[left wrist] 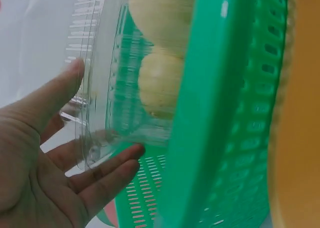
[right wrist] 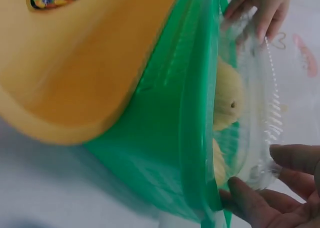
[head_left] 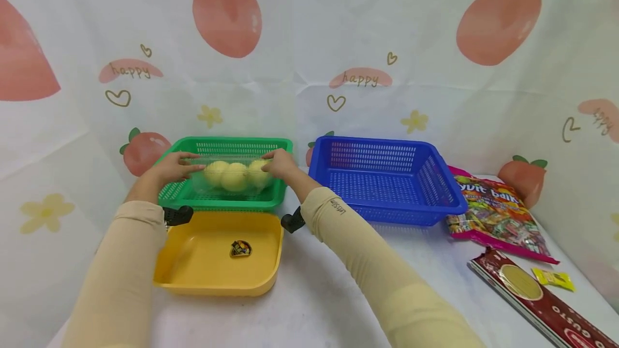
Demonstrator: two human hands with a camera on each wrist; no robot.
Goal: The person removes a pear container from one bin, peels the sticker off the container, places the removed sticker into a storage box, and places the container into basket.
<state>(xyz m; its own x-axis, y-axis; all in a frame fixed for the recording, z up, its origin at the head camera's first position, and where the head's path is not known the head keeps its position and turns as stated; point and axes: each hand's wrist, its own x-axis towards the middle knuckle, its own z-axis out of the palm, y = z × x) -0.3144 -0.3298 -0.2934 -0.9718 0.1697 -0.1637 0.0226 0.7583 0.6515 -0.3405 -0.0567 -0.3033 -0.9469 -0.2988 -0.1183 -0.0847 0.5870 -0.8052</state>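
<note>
A clear plastic box (left wrist: pixel 92 95) with three round pale-yellow fruits (head_left: pixel 235 177) sits low in the green basket (head_left: pixel 282 192), with part of it above the basket's rim. At the box's left end my left hand (head_left: pixel 173 169) holds it, thumb on the upper edge and fingers beneath. My right hand (head_left: pixel 280 165) grips the opposite end in the same way, its fingertips right at the green rim in the right wrist view. In both wrist views the rim hides the lower part of the fruits.
A yellow tray (head_left: pixel 208 265) with a small dark sticker (head_left: pixel 240 248) stands in front of the green basket. To the right is a blue basket (head_left: pixel 387 214). Beyond it lie a candy bag (head_left: pixel 498 214), a dark red box (head_left: pixel 541 299) and a small yellow packet (head_left: pixel 553 278).
</note>
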